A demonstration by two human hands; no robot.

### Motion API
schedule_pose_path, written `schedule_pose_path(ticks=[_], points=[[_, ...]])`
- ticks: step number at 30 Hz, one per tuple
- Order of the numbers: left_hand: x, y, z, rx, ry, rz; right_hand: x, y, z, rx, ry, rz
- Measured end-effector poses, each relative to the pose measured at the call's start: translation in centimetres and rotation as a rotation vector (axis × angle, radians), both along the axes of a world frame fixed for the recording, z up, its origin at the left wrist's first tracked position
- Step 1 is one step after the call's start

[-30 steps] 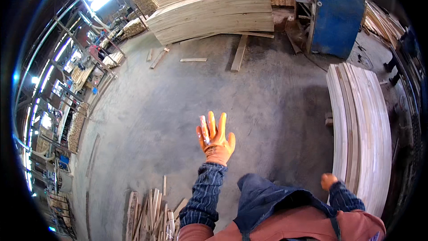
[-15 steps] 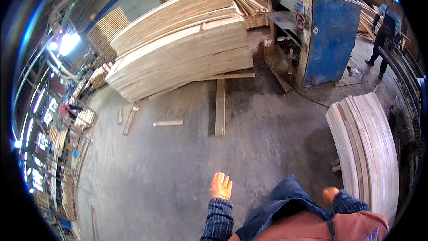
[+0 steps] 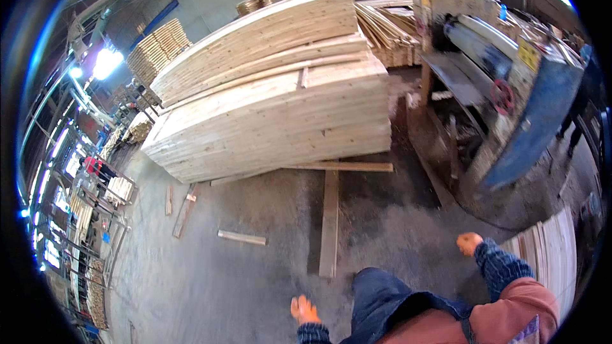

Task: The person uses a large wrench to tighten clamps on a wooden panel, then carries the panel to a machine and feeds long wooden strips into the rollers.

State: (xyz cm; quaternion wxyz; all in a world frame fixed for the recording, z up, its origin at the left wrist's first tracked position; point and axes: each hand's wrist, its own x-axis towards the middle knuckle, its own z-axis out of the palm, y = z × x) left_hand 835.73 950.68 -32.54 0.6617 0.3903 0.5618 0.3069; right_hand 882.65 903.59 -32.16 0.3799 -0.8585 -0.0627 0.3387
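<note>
My left hand, in an orange glove, hangs low over the concrete floor, fingers loosely bent and a little apart, holding nothing. Farther right, my right hand, also gloved in orange, is curled closed with nothing showing in it. It is nearest to a stack of pale boards beside my right arm, and apart from it. In front of me a long board lies on the floor, pointing toward a big pile of wooden panels.
A blue machine with rollers stands at the right. Short wood pieces, including an offcut, lie on the floor. Racks with timber line the left. A person stands behind the machine, partly hidden; another is far left.
The panel pile and machine now appear nearer, and the board stack has slid toward the lower right. My left hand has dropped and its fingers bent; my right hand has swung forward.
</note>
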Motion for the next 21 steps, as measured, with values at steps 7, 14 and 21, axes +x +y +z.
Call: schedule_pose_path(ticks=[7, 14, 21], points=[[10.9, 16.1, -2.6, -0.128, 0.247, -0.067, 23.3, 35.7, 14.0, 0.482, -0.102, -0.103], [45.5, 35.3, 9.6, -0.048, -0.083, 0.035, 38.7, 47.5, 20.9, 0.214, -0.032, 0.183], [73.6, 48.0, 16.0, 0.146, -0.403, 0.009, 63.8, 61.8, 22.6, 0.37, -0.254, 0.228]])
